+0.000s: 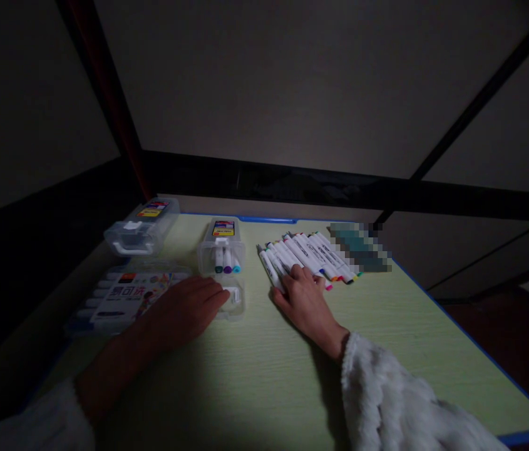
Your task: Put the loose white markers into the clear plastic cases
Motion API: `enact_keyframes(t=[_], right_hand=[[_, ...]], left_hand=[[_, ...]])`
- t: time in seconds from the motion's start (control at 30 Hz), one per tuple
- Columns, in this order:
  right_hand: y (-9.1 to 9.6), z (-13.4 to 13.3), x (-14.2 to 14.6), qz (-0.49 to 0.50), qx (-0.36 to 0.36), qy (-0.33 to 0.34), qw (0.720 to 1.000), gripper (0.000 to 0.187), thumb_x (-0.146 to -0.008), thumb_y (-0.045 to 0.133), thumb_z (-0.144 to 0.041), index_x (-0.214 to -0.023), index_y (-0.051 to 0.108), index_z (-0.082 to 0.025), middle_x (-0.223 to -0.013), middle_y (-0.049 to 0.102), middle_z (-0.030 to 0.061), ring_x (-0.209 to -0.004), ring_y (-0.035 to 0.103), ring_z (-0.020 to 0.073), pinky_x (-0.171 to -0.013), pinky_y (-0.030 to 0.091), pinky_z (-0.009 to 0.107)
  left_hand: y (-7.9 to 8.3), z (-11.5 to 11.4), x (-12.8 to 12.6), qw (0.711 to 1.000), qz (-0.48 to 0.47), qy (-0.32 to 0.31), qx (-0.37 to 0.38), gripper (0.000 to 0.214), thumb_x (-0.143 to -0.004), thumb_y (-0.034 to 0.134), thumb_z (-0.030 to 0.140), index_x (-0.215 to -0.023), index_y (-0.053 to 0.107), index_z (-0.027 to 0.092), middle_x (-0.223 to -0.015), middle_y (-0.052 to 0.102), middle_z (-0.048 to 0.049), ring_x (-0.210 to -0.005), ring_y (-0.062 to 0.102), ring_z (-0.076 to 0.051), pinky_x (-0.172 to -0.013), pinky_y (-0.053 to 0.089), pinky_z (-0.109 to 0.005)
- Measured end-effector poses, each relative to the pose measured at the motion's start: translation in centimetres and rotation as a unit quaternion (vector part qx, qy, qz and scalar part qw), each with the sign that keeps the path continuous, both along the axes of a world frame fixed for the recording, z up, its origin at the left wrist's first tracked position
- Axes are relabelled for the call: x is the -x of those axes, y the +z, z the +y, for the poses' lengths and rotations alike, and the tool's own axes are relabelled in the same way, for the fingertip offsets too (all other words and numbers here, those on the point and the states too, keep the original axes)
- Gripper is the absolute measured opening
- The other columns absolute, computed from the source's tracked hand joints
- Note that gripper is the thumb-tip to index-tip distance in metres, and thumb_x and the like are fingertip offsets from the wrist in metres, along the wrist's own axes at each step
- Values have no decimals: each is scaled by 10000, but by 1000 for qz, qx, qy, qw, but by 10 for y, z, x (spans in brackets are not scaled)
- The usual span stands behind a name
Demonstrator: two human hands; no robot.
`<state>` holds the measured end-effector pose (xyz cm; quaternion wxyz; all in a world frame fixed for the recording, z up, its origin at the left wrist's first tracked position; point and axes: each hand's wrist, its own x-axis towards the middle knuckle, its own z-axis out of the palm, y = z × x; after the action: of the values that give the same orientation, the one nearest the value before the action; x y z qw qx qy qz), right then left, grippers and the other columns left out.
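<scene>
A row of white markers (pixel 308 250) with colored ends lies on the light green table. My right hand (pixel 304 304) is at the near ends of the left markers, its fingers curled around a marker there; the fingertips are partly hidden. My left hand (pixel 193 307), fingers stretched out, rests at the lowered clear lid (pixel 236 299) of a small plastic case (pixel 205 254). Inside that case stand several markers (pixel 227 260), with dark green, purple and light blue ends showing.
A flat clear marker case (pixel 123 294) with a printed label lies under and beside my left forearm. Behind it, another clear case (pixel 142 228) stands at the left edge. A pixelated dark green item (pixel 362 247) lies right of the markers. The blue-edged table (pixel 264 382) meets a wall.
</scene>
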<state>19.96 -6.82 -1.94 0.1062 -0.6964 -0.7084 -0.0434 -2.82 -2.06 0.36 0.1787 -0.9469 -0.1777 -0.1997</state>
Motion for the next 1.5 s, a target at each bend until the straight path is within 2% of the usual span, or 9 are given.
enact_keyframes(t=[0.13,0.33,0.53,0.67,0.9,1.2,1.5], right_hand=[[0,0,0,24,0,-4,1000,252,-845,446,-307,-714,600,-156,-898,543,98,-877,497,248,-700,302,374],[2,0,-2,83,-24,-6,996,261,-848,444,-302,-662,559,-161,-839,533,69,-824,496,215,-681,288,337],[6,-4,-1,143,-96,24,985,259,-864,411,-295,-658,505,-170,-790,506,48,-812,470,208,-704,281,337],[5,-6,-1,168,-147,73,972,257,-873,385,-294,-663,475,-175,-765,485,39,-773,453,196,-688,282,330],[6,-8,0,160,-207,142,955,253,-875,381,-255,-639,434,-180,-708,438,24,-703,412,183,-645,264,322],[8,-11,3,148,-204,207,945,244,-883,396,-261,-662,453,-175,-700,425,15,-714,422,179,-669,281,329],[10,-13,6,138,-197,253,937,272,-903,391,-301,-688,493,-169,-718,459,26,-734,431,178,-684,285,330]], left_hand=[[0,0,0,1000,-15,-16,-16,345,-876,303,93,-776,630,138,-733,648,-68,-668,588,-166,-641,500,-281],[2,-1,-1,1000,-15,-7,-23,357,-869,299,83,-749,630,143,-703,650,-57,-630,594,-159,-610,510,-271],[1,0,2,1000,-21,-3,-19,307,-852,332,73,-911,627,131,-805,678,-64,-730,627,-162,-697,525,-278],[-1,0,3,1000,-30,-3,2,316,-833,341,56,-1023,588,105,-841,674,-83,-751,630,-169,-683,529,-280],[-4,0,1,997,-75,1,36,446,-826,361,26,-1260,389,123,-940,659,-85,-843,631,-178,-731,531,-291],[-8,1,2,996,-75,1,50,653,-833,364,27,-1409,92,176,-1067,636,-94,-932,621,-186,-775,530,-310],[-5,0,-1,997,-65,0,38,686,-834,353,13,-1418,22,157,-1027,649,-107,-852,639,-179,-734,527,-288]])
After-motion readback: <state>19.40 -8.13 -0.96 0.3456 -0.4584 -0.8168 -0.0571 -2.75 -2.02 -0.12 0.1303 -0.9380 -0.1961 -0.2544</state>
